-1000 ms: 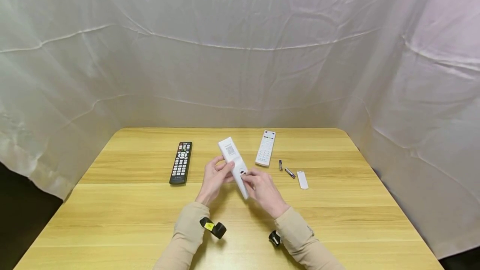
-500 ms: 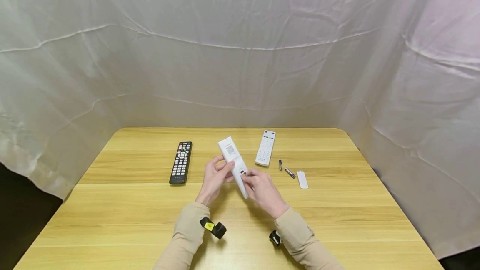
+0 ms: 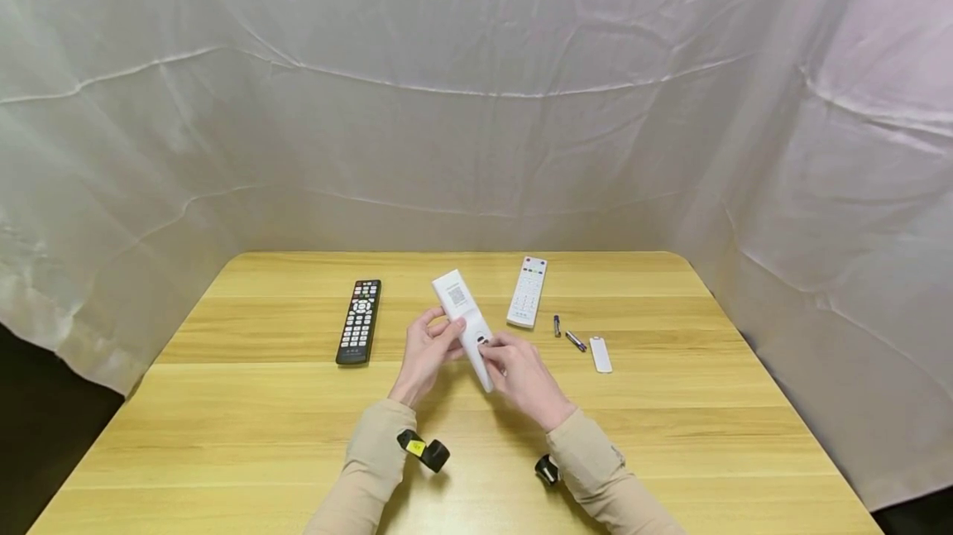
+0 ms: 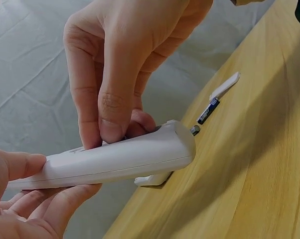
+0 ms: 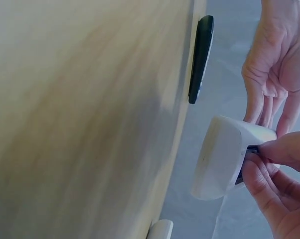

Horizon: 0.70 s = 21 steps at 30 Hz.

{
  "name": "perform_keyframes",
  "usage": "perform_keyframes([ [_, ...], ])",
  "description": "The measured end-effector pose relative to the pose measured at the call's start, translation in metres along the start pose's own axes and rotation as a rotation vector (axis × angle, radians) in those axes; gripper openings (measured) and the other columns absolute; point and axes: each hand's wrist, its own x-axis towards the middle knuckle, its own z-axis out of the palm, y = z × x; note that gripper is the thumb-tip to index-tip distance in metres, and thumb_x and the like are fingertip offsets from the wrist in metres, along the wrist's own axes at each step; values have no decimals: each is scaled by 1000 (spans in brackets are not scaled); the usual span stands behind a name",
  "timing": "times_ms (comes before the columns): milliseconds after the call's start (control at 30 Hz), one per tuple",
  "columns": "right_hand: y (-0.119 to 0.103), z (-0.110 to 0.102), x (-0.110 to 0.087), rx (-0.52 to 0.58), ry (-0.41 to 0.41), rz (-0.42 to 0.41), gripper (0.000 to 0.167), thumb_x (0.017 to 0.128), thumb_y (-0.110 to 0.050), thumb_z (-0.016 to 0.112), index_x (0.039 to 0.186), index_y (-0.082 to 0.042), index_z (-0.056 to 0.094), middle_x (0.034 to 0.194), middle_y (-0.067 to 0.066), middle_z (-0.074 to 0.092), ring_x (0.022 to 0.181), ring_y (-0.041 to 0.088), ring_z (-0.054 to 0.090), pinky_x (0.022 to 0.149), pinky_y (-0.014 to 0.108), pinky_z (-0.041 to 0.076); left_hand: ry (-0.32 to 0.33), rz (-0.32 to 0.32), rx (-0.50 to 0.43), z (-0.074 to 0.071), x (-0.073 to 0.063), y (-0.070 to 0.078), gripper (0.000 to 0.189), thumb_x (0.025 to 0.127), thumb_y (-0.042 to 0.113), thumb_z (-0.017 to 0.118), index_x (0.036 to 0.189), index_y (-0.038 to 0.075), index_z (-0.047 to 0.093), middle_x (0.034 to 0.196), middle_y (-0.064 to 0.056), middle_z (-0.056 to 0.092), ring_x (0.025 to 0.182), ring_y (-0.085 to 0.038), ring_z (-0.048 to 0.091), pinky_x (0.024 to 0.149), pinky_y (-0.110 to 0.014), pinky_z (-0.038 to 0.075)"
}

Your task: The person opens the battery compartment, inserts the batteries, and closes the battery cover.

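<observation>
At the far left of the wooden tabletop (image 3: 246, 436) lies a black remote (image 3: 359, 322), buttons up and slightly slanted. Next comes the left hand (image 3: 427, 353), grasping a white remote (image 3: 456, 291) by its middle, thumb on the upper face and fingers curled beneath. The left sleeve (image 3: 378, 440) bears a black camera (image 3: 435, 456) with a yellow label.

The white remote is held up over the middle of the tabletop, back side up, its far end angled to the left. A square printed code shows near that end; a dark opening (image 3: 481, 340) shows toward the near end. There the thumb and fingertips of the right hand (image 3: 527, 378) are set at the opening; I cannot tell whether its grip has anything between them.

Behind the right hand, flat on the tabletop, lies a second white remote (image 3: 527, 293), buttons up. Beside it, to the right, is one battery (image 3: 557, 326), then another battery (image 3: 576, 341) lying at a slant, and finally a white cover (image 3: 601, 355), just beside the slanted battery.
</observation>
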Motion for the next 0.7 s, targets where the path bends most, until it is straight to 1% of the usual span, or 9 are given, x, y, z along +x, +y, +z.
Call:
perform_keyframes([
  [67,1,0,0,1,-4,6,26,85,5,72,111,6,73,101,15,73,81,20,69,67,17,61,0,8,3,0,0,0,38,99,3,59,134,-7,49,121,-35,66,88,-22,76,77,-32,67],
  [233,1,0,1,15,-24,30,27,86,4,71,113,5,72,103,15,73,82,20,68,67,16,60,3,1,-3,-2,0,1,38,98,3,60,134,-7,49,122,-35,65,91,-26,77,78,-32,67],
  [333,1,0,1,33,-21,31,27,87,4,70,114,6,72,104,17,73,82,21,69,67,15,60,9,-2,1,-2,0,1,39,98,3,60,134,-8,49,122,-35,65,91,-26,77,78,-31,67],
  [567,5,-1,2,92,25,4,23,87,5,70,110,5,73,102,16,74,79,18,68,66,11,57,20,-3,3,-1,0,1,38,98,4,61,133,-8,50,120,-34,67,87,-23,77,75,-29,67],
  [700,9,-3,2,130,71,8,18,85,4,72,103,3,76,97,14,75,74,14,65,61,15,56,16,0,13,-1,-1,0,38,98,3,61,133,-8,50,120,-35,66,86,-22,77,74,-28,66],
])
